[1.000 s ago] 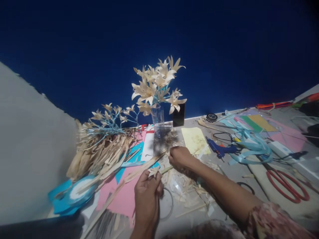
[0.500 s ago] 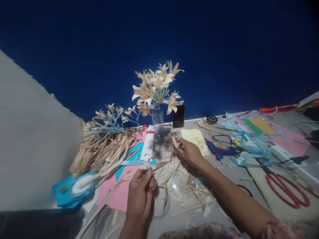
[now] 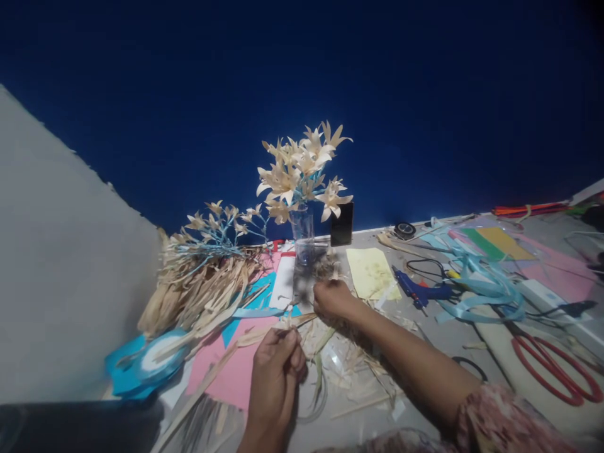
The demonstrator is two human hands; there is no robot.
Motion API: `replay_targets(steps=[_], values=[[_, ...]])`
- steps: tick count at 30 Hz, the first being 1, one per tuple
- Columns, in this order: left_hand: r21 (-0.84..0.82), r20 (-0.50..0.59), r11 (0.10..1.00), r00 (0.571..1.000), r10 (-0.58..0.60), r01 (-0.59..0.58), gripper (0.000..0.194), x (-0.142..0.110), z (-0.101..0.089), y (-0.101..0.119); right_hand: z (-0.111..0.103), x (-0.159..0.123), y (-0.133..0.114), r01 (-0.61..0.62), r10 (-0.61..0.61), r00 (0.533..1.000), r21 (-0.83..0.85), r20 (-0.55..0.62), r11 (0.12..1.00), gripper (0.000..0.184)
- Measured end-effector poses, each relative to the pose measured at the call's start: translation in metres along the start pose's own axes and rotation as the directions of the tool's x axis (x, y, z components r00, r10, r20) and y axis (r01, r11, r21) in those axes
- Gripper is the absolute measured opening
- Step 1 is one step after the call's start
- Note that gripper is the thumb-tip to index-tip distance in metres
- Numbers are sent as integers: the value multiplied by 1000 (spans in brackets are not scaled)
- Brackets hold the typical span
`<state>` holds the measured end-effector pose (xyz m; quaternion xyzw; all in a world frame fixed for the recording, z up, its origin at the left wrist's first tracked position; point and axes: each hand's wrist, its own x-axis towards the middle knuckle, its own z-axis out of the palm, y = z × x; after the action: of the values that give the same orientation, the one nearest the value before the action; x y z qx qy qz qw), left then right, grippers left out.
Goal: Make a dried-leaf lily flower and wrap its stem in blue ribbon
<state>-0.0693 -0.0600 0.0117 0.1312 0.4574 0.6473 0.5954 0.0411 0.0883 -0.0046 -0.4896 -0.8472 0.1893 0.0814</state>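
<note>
My left hand (image 3: 277,371) is closed, with thumb and fingertips pinching a small pale piece of dried husk (image 3: 289,319), like a tiny flower. Up and to its right, my right hand (image 3: 335,299) has its fingers curled. A short pale strip of husk (image 3: 336,272) sticks up from behind it and seems to be in its grip. The fingertips are partly hidden. Loose husk scraps (image 3: 346,371) lie below and around both hands. Beyond them stands a clear glass vase (image 3: 303,236) with cream husk flowers (image 3: 302,167) on light-blue stems.
Dried husks (image 3: 201,283) and blue-stemmed flowers (image 3: 219,226) are piled at left, near a ribbon roll (image 3: 160,352) and pink paper (image 3: 226,371). At right lie yellow paper (image 3: 372,274), a blue glue gun (image 3: 419,289), light-blue ribbon (image 3: 491,292) and red-handled scissors (image 3: 557,368). A phone (image 3: 341,224) leans at the back.
My right hand has moved left and down, closer to my left hand, and its fingers have turned out of sight. The left hand keeps its pinch. The view has shifted slightly.
</note>
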Motion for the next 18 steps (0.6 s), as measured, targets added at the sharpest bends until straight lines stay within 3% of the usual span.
replay_targets(steps=[3, 6, 11, 13, 15, 18], values=[[-2, -8, 1000, 1000, -7, 7, 40, 2, -2, -2, -4, -2, 2, 20, -19, 1000, 76, -8, 997, 4], [1, -13, 1000, 1000, -9, 9, 41, 5, -4, -5, -16, -9, 2, 57, -43, 997, 214, -66, 975, 7], [-13, -6, 1000, 1000, -17, 17, 39, 7, -4, -3, -45, -29, -2, 150, -91, 986, 485, -142, 862, 17], [-24, 12, 999, 999, -32, 32, 39, 6, -1, -1, -57, -42, -3, 191, -97, 978, 618, -184, 763, 16], [-55, 28, 998, 999, -35, 37, 41, 5, 3, 2, -69, -58, -3, 240, -65, 966, 769, -251, 592, 17], [-118, 55, 993, 998, -18, 25, 43, 3, 10, 5, -85, -84, 0, 323, -17, 937, 846, -349, 424, 16]])
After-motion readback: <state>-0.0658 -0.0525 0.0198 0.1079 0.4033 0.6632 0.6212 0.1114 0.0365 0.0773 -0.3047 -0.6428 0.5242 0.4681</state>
